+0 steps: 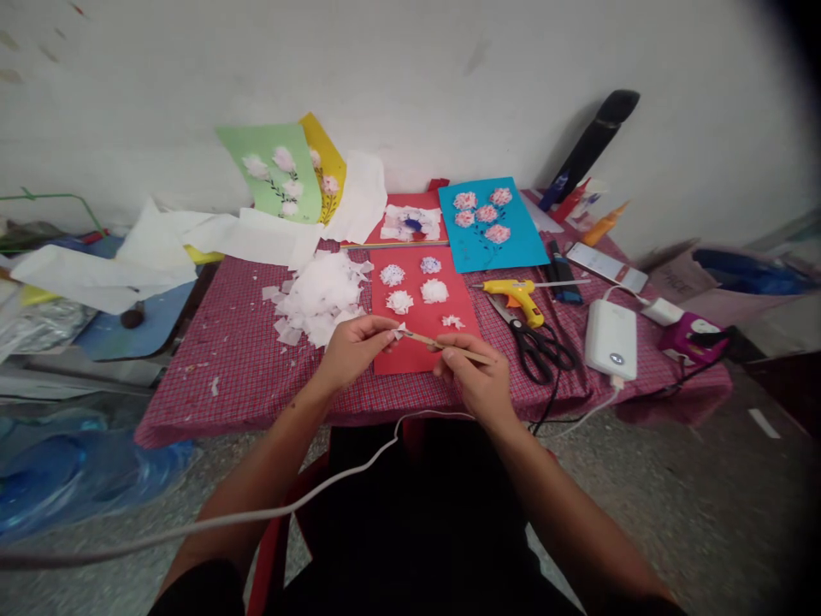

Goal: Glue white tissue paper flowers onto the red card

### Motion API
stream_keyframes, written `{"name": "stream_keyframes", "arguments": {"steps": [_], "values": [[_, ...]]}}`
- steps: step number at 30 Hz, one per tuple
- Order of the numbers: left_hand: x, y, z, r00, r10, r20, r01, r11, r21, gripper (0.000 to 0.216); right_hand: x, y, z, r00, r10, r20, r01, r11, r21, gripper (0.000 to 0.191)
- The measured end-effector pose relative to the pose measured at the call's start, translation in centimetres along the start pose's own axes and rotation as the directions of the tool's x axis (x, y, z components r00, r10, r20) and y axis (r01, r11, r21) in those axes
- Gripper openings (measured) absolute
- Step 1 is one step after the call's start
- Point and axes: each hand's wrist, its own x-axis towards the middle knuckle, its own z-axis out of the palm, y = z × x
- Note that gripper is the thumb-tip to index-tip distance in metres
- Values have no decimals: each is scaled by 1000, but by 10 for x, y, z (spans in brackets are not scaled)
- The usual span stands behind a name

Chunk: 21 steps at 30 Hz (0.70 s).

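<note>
A white cable [333, 488] runs across the person's lap, below both forearms. Above it, the left hand [351, 346] and the right hand [471, 368] hold one wooden stick [420, 340] between them. The left fingers are pinched on its tip, where a small piece of white paper [398, 330] sits. The right fingers are closed around the other end. Under the hands lies a red sheet [410, 359] with five small paper flowers [434, 291]. Just left of the left hand is a pile of white paper squares [321, 295]. To the right of the right hand lie scissors [539, 346], and beyond them a yellow glue gun [521, 296].
</note>
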Motion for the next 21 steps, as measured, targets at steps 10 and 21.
{"name": "stream_keyframes", "arguments": {"steps": [10, 21], "values": [[-3, -4, 3, 999, 31, 9, -32, 999, 34, 25, -4, 4, -4, 1000, 25, -4, -25, 993, 114, 17], [-23, 9, 11, 987, 76, 141, -106, 970, 220, 22, -9, 3, -8, 991, 130, -29, -119, 960, 252, 18]]}}
